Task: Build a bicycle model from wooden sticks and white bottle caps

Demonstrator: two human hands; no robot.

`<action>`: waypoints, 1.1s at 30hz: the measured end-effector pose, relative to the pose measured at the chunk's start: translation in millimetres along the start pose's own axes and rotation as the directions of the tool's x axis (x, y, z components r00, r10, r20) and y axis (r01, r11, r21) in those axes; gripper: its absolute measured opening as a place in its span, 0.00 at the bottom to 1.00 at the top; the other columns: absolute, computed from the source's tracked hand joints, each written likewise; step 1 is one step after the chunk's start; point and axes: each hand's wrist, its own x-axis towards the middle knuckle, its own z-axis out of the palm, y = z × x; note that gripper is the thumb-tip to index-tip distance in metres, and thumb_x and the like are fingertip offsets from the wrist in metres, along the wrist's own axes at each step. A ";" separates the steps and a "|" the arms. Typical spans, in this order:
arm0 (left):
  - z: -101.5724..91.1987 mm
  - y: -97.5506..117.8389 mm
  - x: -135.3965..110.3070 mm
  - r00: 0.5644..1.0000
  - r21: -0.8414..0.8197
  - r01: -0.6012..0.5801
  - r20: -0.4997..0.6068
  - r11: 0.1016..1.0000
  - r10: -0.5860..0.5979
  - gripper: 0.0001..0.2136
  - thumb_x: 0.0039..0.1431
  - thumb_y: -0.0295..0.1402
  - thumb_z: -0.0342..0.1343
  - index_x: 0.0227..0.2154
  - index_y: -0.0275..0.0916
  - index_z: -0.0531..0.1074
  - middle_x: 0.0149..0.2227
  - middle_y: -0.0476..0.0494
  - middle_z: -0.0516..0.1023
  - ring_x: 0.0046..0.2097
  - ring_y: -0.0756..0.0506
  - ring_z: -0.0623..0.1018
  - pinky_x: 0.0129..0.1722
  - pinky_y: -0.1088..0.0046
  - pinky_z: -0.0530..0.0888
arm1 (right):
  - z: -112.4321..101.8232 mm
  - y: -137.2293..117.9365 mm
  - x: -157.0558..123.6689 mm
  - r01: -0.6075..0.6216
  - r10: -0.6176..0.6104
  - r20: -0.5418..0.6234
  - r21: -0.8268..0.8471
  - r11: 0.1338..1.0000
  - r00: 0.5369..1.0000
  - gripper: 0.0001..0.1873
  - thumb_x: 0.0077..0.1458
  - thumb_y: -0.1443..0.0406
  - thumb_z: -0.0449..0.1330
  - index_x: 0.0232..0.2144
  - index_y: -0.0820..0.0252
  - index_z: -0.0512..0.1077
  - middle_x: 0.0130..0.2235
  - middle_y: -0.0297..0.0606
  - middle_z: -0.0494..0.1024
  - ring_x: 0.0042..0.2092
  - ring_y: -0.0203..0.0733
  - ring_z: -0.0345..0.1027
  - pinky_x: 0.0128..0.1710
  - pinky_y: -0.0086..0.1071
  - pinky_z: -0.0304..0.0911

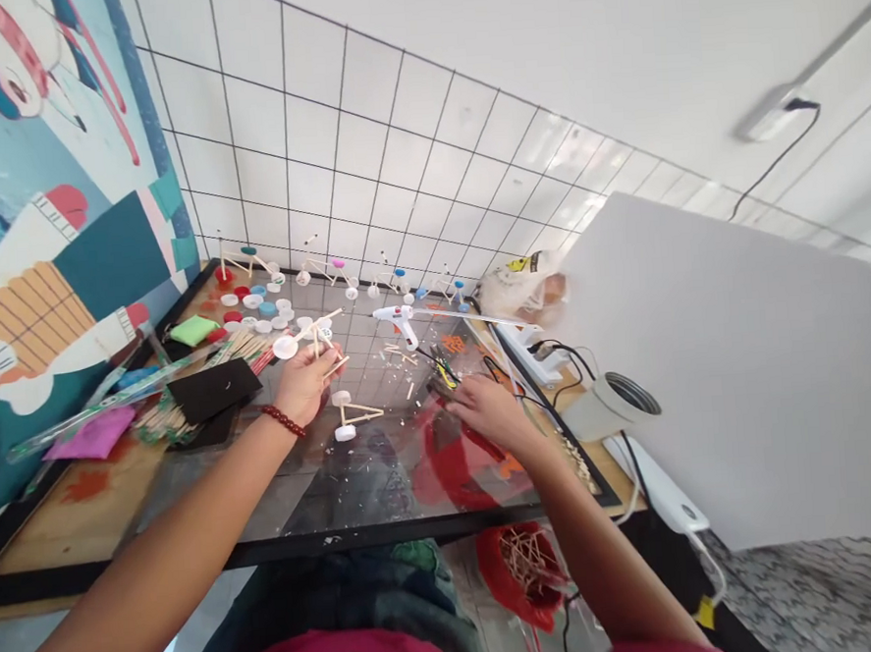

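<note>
Clear-topped worktable (327,490): I log the left hand (302,383) gripping a white-capped wooden-stick model (312,335); right hand (491,411), grip unclear, fingers extended beside a small black-and-yellow tool (443,373).

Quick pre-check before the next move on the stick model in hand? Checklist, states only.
1. Stick model held firmly in left hand: ok, fingers wrapped around it.
2. Right hand on small tool: cannot tell, fingers are at it but the grip is unclear.
3. Glue gun within reach: ok, lying on the glass.
4. Glue stick in gun: ok, it runs out of the back.
5. Gun hot: cannot tell.
6. Work area free of debris: not ok, stick scraps lie on the glass.
</note>
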 end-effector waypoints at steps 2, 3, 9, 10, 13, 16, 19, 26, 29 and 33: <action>1.5 0.5 -0.6 1.000 -0.010 0.005 -0.018 1.000 -0.005 0.15 0.33 0.33 0.75 0.23 0.35 0.75 0.30 0.47 0.76 0.34 0.49 0.76 0.37 0.72 0.75 | -3.7 22.1 -26.1 -0.105 0.116 0.104 -0.112 0.988 0.988 0.08 0.54 0.60 0.64 0.29 0.58 0.71 0.35 0.39 0.75 0.38 0.44 0.70 0.37 0.33 0.58; 2.0 0.7 -0.8 1.000 -0.013 0.005 -0.026 1.000 -0.006 0.15 0.33 0.33 0.75 0.23 0.35 0.75 0.30 0.47 0.76 0.34 0.49 0.76 0.36 0.72 0.75 | -2.3 28.8 -35.0 -0.114 0.133 0.140 -0.142 0.983 0.981 0.09 0.54 0.59 0.64 0.30 0.58 0.72 0.37 0.40 0.76 0.39 0.44 0.70 0.38 0.33 0.58; 3.0 5.5 -2.2 1.000 0.001 -0.016 -0.010 1.000 0.016 0.15 0.34 0.32 0.74 0.26 0.35 0.77 0.29 0.47 0.76 0.33 0.50 0.76 0.33 0.74 0.72 | 18.3 29.2 -41.0 -0.151 0.157 0.055 -0.104 0.983 0.986 0.10 0.56 0.61 0.58 0.25 0.59 0.73 0.36 0.44 0.75 0.39 0.45 0.71 0.42 0.35 0.61; 3.2 6.5 -2.6 1.000 0.005 -0.025 -0.002 1.000 0.025 0.15 0.34 0.32 0.74 0.26 0.35 0.77 0.29 0.47 0.76 0.33 0.50 0.76 0.33 0.74 0.72 | 20.5 27.3 -39.2 -0.191 0.192 0.015 -0.028 0.981 0.981 0.12 0.55 0.62 0.58 0.22 0.59 0.71 0.34 0.43 0.74 0.38 0.45 0.70 0.42 0.35 0.61; 3.4 7.5 -2.7 0.998 0.016 -0.056 0.015 0.998 0.056 0.14 0.34 0.31 0.74 0.26 0.35 0.77 0.29 0.47 0.77 0.33 0.49 0.76 0.33 0.74 0.72 | 24.5 20.7 -36.2 -0.289 0.308 -0.061 0.208 0.934 0.950 0.19 0.57 0.56 0.56 0.18 0.57 0.67 0.26 0.39 0.71 0.33 0.45 0.68 0.36 0.36 0.61; 3.0 5.1 -1.8 0.996 0.036 -0.085 0.015 0.996 0.085 0.14 0.34 0.31 0.73 0.27 0.35 0.78 0.29 0.47 0.77 0.32 0.50 0.75 0.33 0.73 0.71 | 27.0 5.4 -33.7 -0.319 0.357 0.048 0.570 0.757 0.933 0.24 0.54 0.45 0.57 0.22 0.58 0.71 0.23 0.36 0.71 0.27 0.41 0.66 0.30 0.34 0.61; 3.3 1.5 -1.3 0.993 0.070 -0.116 0.008 0.991 0.115 0.13 0.36 0.32 0.72 0.27 0.36 0.78 0.29 0.48 0.77 0.31 0.50 0.74 0.33 0.73 0.71 | 28.9 -22.0 -25.7 -0.328 0.292 0.244 0.900 0.286 0.925 0.25 0.39 0.46 0.71 0.29 0.59 0.77 0.32 0.39 0.78 0.31 0.39 0.69 0.33 0.34 0.65; 5.2 -3.7 -2.8 0.984 0.140 -0.176 -0.012 0.974 0.179 0.12 0.37 0.32 0.71 0.28 0.37 0.78 0.31 0.48 0.78 0.35 0.48 0.74 0.38 0.72 0.71 | 29.8 -81.0 3.1 -0.416 0.094 0.408 0.906 0.080 0.908 0.18 0.33 0.62 0.74 0.31 0.62 0.81 0.22 0.31 0.76 0.24 0.32 0.63 0.26 0.27 0.57; 4.4 -3.4 -2.5 0.983 0.126 -0.178 -0.015 0.976 0.181 0.13 0.37 0.32 0.72 0.28 0.37 0.78 0.31 0.48 0.78 0.36 0.48 0.75 0.40 0.71 0.72 | 30.0 -88.7 11.7 -0.416 0.075 0.411 0.907 0.073 0.909 0.17 0.32 0.67 0.70 0.32 0.61 0.82 0.22 0.31 0.76 0.25 0.33 0.64 0.26 0.27 0.57; 3.0 1.6 -1.6 0.989 0.068 -0.150 -0.005 0.986 0.151 0.14 0.36 0.32 0.73 0.27 0.37 0.76 0.32 0.48 0.77 0.35 0.49 0.75 0.38 0.71 0.72 | 32.3 -88.0 17.7 -0.359 0.104 0.353 0.932 0.049 0.930 0.17 0.29 0.71 0.62 0.28 0.59 0.82 0.23 0.31 0.75 0.25 0.33 0.61 0.22 0.26 0.53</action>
